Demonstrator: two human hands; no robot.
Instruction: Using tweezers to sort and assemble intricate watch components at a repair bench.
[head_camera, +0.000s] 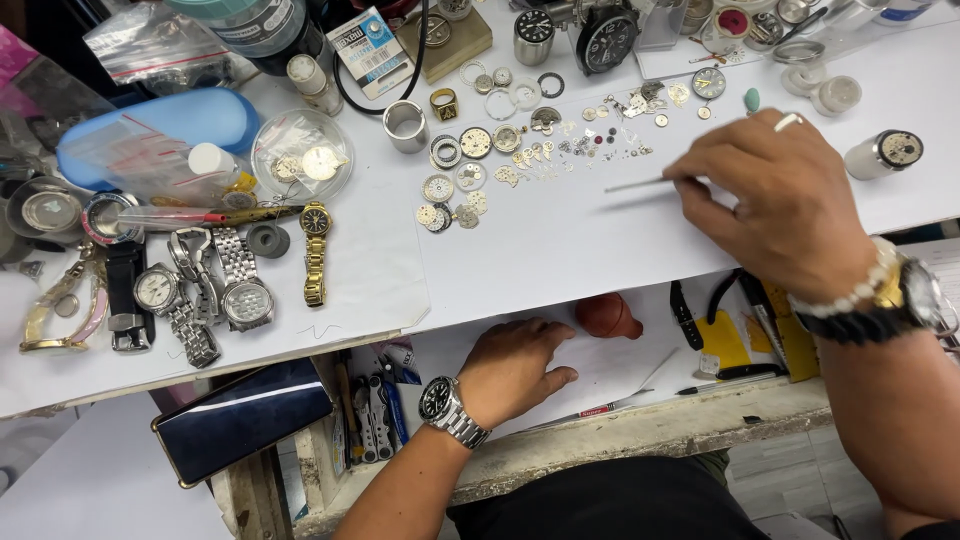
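Steel gleams on the wristwatch (441, 400) worn on the left hand (520, 365), which lies palm down at the near edge of the bench on a white sheet, its fingers curled loosely and closed on nothing. Just beyond its fingertips sits a reddish-brown rubber blower (608, 315). To the left, a dark phone (240, 418) rests on a lower shelf.

Farther up and to the right, the right hand (785, 205), with a pale bead bracelet (860, 290) at the wrist, pinches slim metal tweezers (640, 184) between thumb and fingers. The tips point left over the white paper (560, 240); whether they grip anything is too small to tell. Just beyond them, small watch parts (560, 140), gears, plates and dials, lie spread in a loose band.

On the left side of the bench lie a gold-toned watch (315, 250) and several steel watches (215, 290). Behind those stands a clear round dish (302, 152), and at the far edge a black-faced watch (606, 40).
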